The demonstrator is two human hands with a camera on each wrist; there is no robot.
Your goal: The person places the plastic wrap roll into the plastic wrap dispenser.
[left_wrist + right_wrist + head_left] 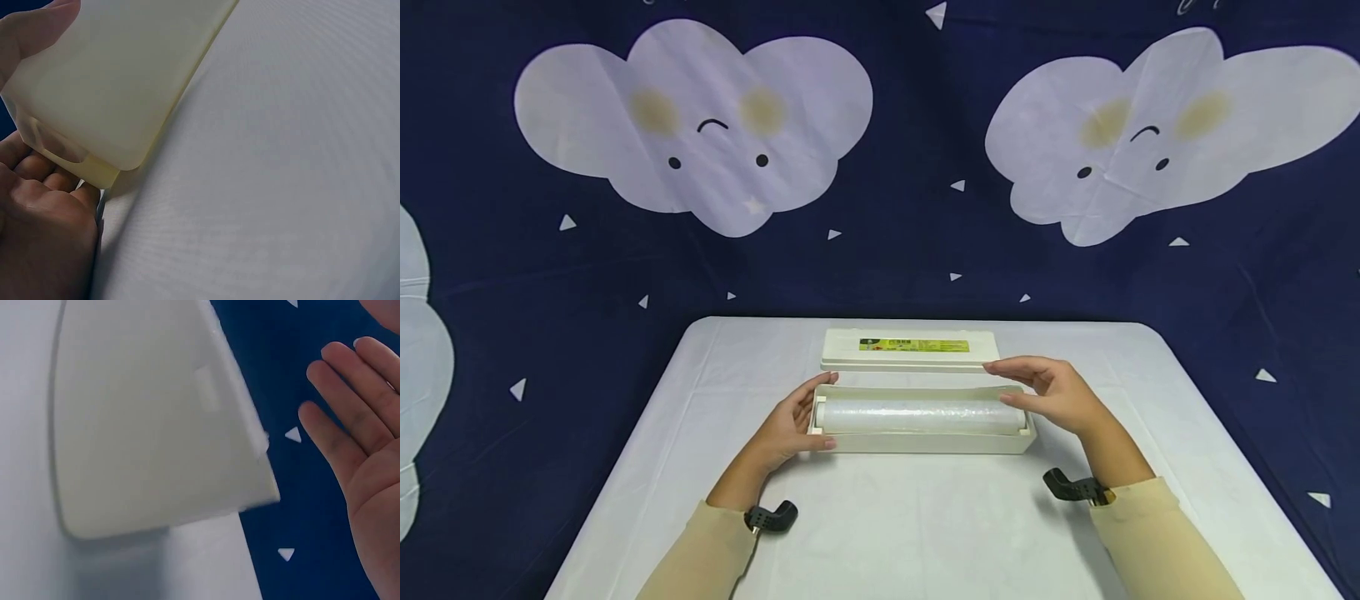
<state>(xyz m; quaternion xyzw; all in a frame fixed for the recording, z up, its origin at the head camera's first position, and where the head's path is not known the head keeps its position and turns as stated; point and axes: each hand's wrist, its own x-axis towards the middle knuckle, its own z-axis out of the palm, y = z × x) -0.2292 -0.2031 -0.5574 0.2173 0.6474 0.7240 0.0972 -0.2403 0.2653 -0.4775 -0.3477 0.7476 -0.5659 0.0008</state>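
A long cream plastic cling film box [925, 444] rests lidless on the table, with a clear roll of cling film [917, 417] lying in it. My left hand [786, 429] grips the box's left end, thumb on the front wall and fingers round the end and back. In the left wrist view, the thumb [44, 31] lies against the box [119, 94] and the other fingers curl at its end. Over the box's right end hovers my right hand [1056, 392], fingers extended. The right wrist view shows that hand [369, 437] apart from the box [150, 437].
Behind the box lies its cream lid [917, 360], bearing a yellow-green label. Both sit on a white-covered table [895, 533] with rounded far corners. A dark blue cloth [910, 250] with white clouds hangs beyond the far edge.
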